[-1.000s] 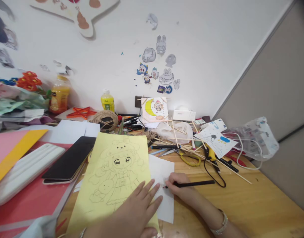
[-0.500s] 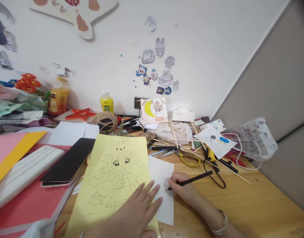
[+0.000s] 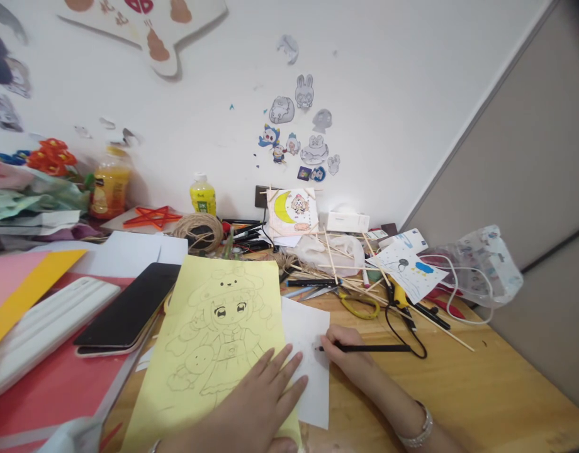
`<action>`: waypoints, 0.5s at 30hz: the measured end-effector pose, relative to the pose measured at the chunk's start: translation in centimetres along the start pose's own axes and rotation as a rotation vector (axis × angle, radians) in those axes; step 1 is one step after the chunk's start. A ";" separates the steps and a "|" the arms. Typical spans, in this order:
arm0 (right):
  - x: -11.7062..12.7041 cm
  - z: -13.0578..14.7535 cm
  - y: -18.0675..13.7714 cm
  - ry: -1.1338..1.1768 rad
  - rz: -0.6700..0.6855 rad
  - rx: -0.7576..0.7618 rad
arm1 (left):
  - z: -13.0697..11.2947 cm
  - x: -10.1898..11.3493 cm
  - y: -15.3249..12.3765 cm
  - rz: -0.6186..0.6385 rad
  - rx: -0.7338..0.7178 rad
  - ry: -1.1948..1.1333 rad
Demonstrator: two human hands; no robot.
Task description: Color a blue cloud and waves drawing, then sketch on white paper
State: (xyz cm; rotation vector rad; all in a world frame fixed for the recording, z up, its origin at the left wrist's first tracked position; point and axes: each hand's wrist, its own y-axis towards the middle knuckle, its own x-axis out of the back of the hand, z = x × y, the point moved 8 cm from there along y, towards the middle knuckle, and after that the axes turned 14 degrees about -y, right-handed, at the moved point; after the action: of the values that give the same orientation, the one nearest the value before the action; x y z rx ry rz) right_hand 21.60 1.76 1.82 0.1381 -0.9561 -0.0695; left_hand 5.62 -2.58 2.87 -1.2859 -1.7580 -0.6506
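My right hand [image 3: 341, 349] is closed around a black pencil [image 3: 379, 348], its tip touching a small white sheet of paper [image 3: 313, 396]. Faint marks show on that sheet near the tip. Flat and with fingers spread, my left hand [image 3: 265, 396] presses on a yellow sheet [image 3: 176, 352] and reaches onto the edge of the white one. The yellow sheet bears a line drawing of a girl in a puppy-faced hat, holding a stuffed toy. It overlaps the white sheet's left side.
Left of the yellow sheet lie a black phone-like device [image 3: 129, 308] and a long white case [image 3: 53, 330]. Behind the sheets are yellow-handled scissors [image 3: 360, 306], thin wooden sticks, pens, a twine roll [image 3: 202, 231] and a yellow-green bottle [image 3: 202, 195]. A clear plastic bag [image 3: 488, 264] sits at right.
The pencil has swung from slanting upward to nearly level, and its tip has shifted slightly up the white sheet. My left hand stays in place on the paper.
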 end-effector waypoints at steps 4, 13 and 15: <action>-0.2 0.2 0.0 -0.009 0.023 0.006 | 0.1 -0.3 0.1 0.041 0.027 0.007; -0.1 -0.4 0.0 -0.017 -0.046 0.006 | -0.1 0.0 0.1 0.049 0.041 -0.001; -0.2 -0.4 0.0 -0.037 -0.037 0.009 | 0.0 -0.1 0.0 0.022 0.019 -0.004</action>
State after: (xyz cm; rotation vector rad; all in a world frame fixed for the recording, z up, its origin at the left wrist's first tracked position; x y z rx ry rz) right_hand 21.83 1.79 1.47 0.1638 -0.9909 -0.1022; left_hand 5.60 -2.64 2.77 -1.2929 -1.7471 -0.6183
